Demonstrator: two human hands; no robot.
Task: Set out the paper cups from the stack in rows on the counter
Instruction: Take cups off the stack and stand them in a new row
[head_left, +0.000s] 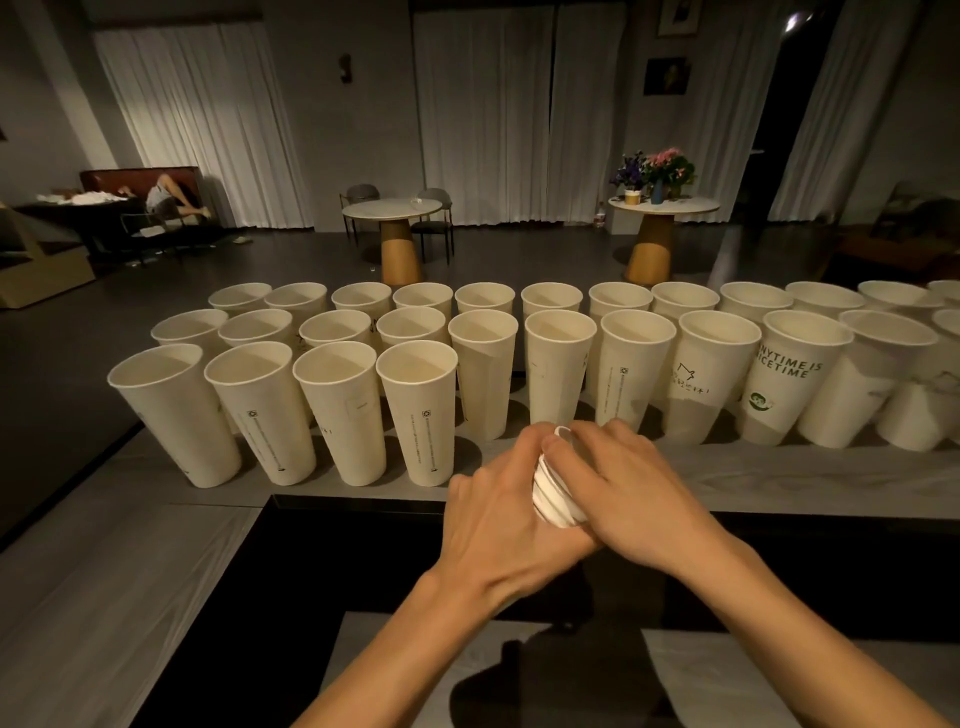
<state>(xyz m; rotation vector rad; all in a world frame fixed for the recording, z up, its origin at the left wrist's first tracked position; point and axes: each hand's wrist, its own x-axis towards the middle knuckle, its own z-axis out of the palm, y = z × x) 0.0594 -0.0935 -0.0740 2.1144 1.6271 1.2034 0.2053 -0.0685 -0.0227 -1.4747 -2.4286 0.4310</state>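
White paper, ridged with rolled rims nested one into the next: the stack (551, 500) is short and lies tilted between the two hands, its small closed base pointing away towards the rows and its rims nearer the person. Only a narrow strip of it shows between the palms. The left hand (498, 514) is wrapped round it from the left, fingertips reaching the far end. The right hand (639, 499) is curled over it from the right, fingers laid across the top. Both hands are clamped on the stack, and the wrists cross just beneath it.

It is held over the near edge of the grey counter (779, 475), just right of the front row's last cup (415, 410).

The paper cups (488, 374) already set out stand upright, mouths up, in three rows: a long back row, a long middle row and a front row of four at the left. They are tall, tapered and cream-white, and some bear fine print. One printed cup (784, 379) in the middle row reads "ANYTIME IS NICETIME".

Beyond them stand two round tables (392, 209), one carrying flowers (654, 169), before pale curtains (483, 104).
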